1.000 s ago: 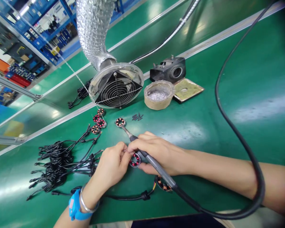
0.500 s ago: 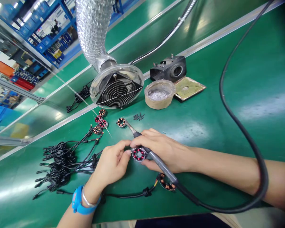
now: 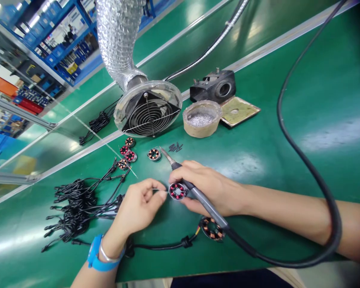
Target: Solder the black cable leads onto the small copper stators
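My right hand [image 3: 211,186] is closed round a soldering iron [image 3: 208,206], its bare metal tip pointing up and left. The same hand's fingers grip a small ring-shaped motor stator [image 3: 177,191] with red windings below the iron. To its left, my left hand [image 3: 139,206] pinches a thin silvery wire [image 3: 163,190] whose end reaches the stator's edge. Just beyond the iron's tip lies a stator with copper windings [image 3: 154,154]. Nearer me, partly under the iron's cable, rests another copper-wound stator [image 3: 212,229] joined to a black cable [image 3: 162,247].
Several stators [image 3: 130,156] and a heap of black cables [image 3: 73,212] lie at left. Behind stand a fume extractor fan [image 3: 150,116], a bowl of solder bits [image 3: 201,124], a black iron holder [image 3: 216,88] and a yellowish sponge tray [image 3: 240,111]. Small black tubes [image 3: 175,147] lie nearby.
The iron's tip has shifted slightly right, away from the copper-wound stator at the back. The held stator has moved a little up and right; my left hand still pinches the wire.
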Available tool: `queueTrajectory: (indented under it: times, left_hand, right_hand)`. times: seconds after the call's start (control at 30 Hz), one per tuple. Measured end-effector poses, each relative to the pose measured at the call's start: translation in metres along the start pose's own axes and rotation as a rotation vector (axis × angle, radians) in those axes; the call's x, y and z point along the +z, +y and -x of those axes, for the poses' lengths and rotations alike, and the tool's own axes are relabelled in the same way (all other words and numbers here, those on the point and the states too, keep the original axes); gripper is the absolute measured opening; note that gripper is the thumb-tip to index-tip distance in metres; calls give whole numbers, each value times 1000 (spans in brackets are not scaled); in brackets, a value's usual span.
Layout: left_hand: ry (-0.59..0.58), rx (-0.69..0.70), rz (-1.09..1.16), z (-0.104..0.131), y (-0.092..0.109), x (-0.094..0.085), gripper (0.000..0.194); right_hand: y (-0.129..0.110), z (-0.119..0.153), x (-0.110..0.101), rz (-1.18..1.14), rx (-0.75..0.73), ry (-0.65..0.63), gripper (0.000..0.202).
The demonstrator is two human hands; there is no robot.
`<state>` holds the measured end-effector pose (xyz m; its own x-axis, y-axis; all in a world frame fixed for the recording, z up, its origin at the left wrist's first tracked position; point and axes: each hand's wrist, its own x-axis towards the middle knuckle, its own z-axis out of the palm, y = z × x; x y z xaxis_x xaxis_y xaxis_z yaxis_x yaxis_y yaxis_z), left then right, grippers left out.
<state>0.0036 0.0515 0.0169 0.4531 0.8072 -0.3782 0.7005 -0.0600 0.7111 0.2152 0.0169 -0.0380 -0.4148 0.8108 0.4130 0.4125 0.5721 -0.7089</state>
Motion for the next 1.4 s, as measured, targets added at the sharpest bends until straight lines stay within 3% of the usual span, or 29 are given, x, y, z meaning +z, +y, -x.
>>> queueTrajectory:
  times: [0.1,0.27,0.33,0.53,0.63,0.83,1.03,1.2,1.33,1.4]
  left_hand:
    - [-108,-24,-42,0,3,6,25]
    - [-98,-130,500,-4,-3,-1,37]
    - [-65,-145,571,-4,-4,-3,40]
    - [-104,-97,135,4,2,12,37]
    - [-121,-115,228,4,2,13,34]
    - [-174,-147,513,0,-4,-7,30]
    - [-125,-114,468,-2,3,6,31]
    - [-153,-146,677,-3,-3,2,32]
    - [-16,-68,521,-2,-3,4,29]
    - [-32,-84,407,-1,1,11,26]
  right_hand:
    - [-1,0,-1,7,-15,12,32]
    - [-1,-1,-2,16,18,50,33]
    - [0,-1,-1,16,13,94,33]
    - [-3,-1,0,72,-51,149,30]
    - [-4,-1,1,60,-50,152,30]
    - [-1,0,2,23,-41,136,31]
    - [-1,1,2,9,-56,127,33]
    - [-2,0,0,12,-63,122,32]
    - [-1,1,0,21,-87,106,32]
    - [-1,4,1,34,-83,79,33]
